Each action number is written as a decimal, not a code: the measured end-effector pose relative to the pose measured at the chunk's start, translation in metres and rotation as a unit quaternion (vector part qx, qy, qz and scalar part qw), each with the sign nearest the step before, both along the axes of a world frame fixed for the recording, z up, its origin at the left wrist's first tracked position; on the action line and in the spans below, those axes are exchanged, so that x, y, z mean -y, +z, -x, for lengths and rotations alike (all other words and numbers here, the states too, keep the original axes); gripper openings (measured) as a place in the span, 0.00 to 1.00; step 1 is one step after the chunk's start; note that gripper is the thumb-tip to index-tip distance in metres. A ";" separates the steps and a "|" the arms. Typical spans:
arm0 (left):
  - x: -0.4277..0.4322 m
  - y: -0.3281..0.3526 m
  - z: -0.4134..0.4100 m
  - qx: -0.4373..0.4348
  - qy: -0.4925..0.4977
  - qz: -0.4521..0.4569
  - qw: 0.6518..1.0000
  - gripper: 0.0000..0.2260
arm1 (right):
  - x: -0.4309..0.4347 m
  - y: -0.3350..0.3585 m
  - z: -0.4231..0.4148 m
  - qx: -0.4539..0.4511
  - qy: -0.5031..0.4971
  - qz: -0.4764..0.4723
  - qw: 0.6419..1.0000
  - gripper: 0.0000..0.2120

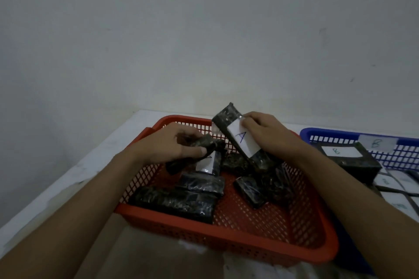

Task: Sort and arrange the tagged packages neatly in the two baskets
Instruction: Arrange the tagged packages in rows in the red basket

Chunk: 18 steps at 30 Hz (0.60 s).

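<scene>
Red plastic mesh makes up the basket (226, 233) in front of the person, set on a white table (90, 165) against a pale wall (204, 29). Both hands are over it. The left hand (172, 145) has its fingers and thumb curled round a dark wrapped package (213, 145), held just above the basket's far left part. The right hand (265, 136) grips a second dark package (242, 140) by its side, tilted with one end up and the other down among the heap; its white tag faces up and shows a blue letter A.

More dark packages lie loose inside the red basket: a long one (174, 204) along the near left wall, one with a white tag (207, 163) under the left hand, and one (251, 190) near the middle.

Just beside it to the right stands a blue basket (340, 132) with a label marked B (376, 142) on its wall. A package tagged B (349, 156) rests in it, with other white-tagged ones at the right edge.
</scene>
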State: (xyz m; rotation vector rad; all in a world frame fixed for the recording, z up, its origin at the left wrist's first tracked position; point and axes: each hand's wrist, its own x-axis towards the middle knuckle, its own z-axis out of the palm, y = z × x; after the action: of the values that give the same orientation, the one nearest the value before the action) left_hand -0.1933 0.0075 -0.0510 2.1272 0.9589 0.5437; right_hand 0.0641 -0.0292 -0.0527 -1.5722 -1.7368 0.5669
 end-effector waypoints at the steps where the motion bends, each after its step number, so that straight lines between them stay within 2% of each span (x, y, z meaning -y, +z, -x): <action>1: 0.005 0.001 -0.004 -0.024 -0.028 0.010 0.999 0.10 | -0.002 0.000 -0.001 -0.017 -0.019 -0.020 0.999 0.11; 4: 0.020 0.002 -0.025 -0.122 -0.104 0.017 0.987 0.19 | -0.004 0.001 -0.005 -0.079 -0.066 -0.064 0.993 0.14; 7: 0.026 0.008 -0.042 -0.148 -0.208 0.052 0.966 0.19 | -0.002 0.000 -0.006 -0.100 -0.067 -0.050 0.991 0.14; 9: 0.015 0.011 -0.042 -0.122 -0.173 0.036 0.977 0.14 | 0.000 0.000 -0.005 -0.104 -0.062 -0.043 0.992 0.13; 11: -0.005 0.010 -0.038 -0.104 -0.060 -0.060 0.991 0.09 | 0.001 0.001 -0.005 -0.124 -0.070 -0.041 0.989 0.11; 13: -0.019 -0.001 -0.037 -0.133 0.037 -0.173 0.975 0.10 | 0.002 0.002 -0.006 -0.145 -0.082 -0.031 0.986 0.10; 16: -0.026 -0.024 -0.037 -0.224 0.031 -0.220 0.949 0.16 | 0.006 0.001 -0.005 -0.177 -0.073 0.005 0.982 0.09; 18: -0.029 -0.032 -0.037 -0.244 0.032 -0.238 0.940 0.18 | 0.007 0.000 -0.005 -0.184 -0.049 0.024 0.981 0.09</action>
State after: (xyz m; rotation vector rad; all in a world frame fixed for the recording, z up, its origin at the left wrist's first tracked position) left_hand -0.1563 0.0366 -0.0827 2.7540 1.2656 0.2955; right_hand 0.0694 -0.0364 -0.0523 -1.4675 -1.3711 0.7985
